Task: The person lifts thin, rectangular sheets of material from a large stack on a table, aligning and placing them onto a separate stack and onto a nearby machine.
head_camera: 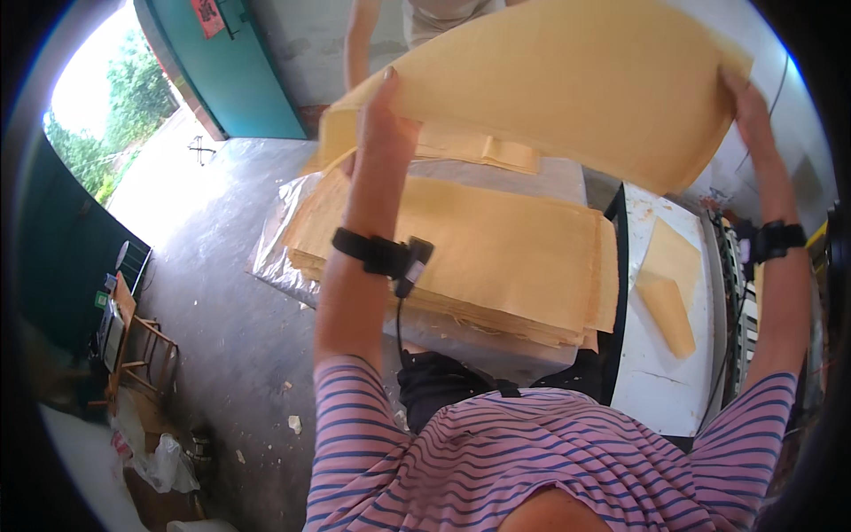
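Note:
A wide tan paper-like sheet (558, 80) is raised in front of me, bowed between my two hands. My left hand (387, 130) grips its left edge, thumb on the near face. At the far right edge my right hand (748, 110) pinches the sheet, its fingers partly hidden behind it. Whether it is one layer or a few I cannot tell. Below lies a thick stack of similar sheets (498, 246) with rough, frayed edges. Behind it, partly covered by the raised sheet, is a smaller pile of tan sheets (512, 154).
Another person's arm (359, 40) shows behind the raised sheet. Clear plastic film (286, 199) lies under the stack's left side. To the right, a white-topped table (638, 379) holds a curled tan piece (671, 306). A wooden chair (143, 346) stands at left, near an open doorway.

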Available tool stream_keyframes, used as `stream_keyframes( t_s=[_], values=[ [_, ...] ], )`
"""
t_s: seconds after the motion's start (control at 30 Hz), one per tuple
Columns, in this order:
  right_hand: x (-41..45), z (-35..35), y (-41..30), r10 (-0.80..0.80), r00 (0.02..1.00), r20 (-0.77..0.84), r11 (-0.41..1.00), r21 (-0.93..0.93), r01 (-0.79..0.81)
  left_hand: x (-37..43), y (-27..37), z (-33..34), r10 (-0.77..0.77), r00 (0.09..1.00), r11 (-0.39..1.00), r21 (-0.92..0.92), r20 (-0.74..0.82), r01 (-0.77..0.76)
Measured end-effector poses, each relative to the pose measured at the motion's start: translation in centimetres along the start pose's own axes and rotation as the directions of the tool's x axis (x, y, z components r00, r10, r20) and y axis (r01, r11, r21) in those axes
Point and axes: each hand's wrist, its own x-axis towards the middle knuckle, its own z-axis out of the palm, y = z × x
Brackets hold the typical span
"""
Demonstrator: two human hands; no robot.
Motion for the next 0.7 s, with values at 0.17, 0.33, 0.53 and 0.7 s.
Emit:
stream_keyframes(
  t_s=[0.17, 0.33, 0.53, 0.7],
  values=[
    [-4.1, 6.4, 6.1, 0.253, 0.956, 0.147, 0.929, 0.240, -0.283, 1.8, 5.0, -1.2, 0.085, 0.995, 0.938, 0.341, -0.057, -0.061],
    [-3.3, 9.4, 8.1, 0.335, 0.892, 0.304, 0.907, 0.151, -0.392, -0.7, 9.1, -2.5, 0.226, 0.974, 0.850, 0.495, -0.036, -0.179],
    [-8.3, 14.2, 13.6, 0.472, 0.787, 0.398, 0.848, 0.037, -0.528, -8.4, 4.9, -9.8, 0.048, 0.949, 0.891, 0.442, -0.312, 0.100],
    [-15.9, 14.5, 24.5, 0.560, 0.747, 0.358, 0.779, 0.080, -0.622, -15.0, -4.3, -19.2, -0.338, 0.605, 0.835, 0.068, -0.721, 0.547]
  ],
)
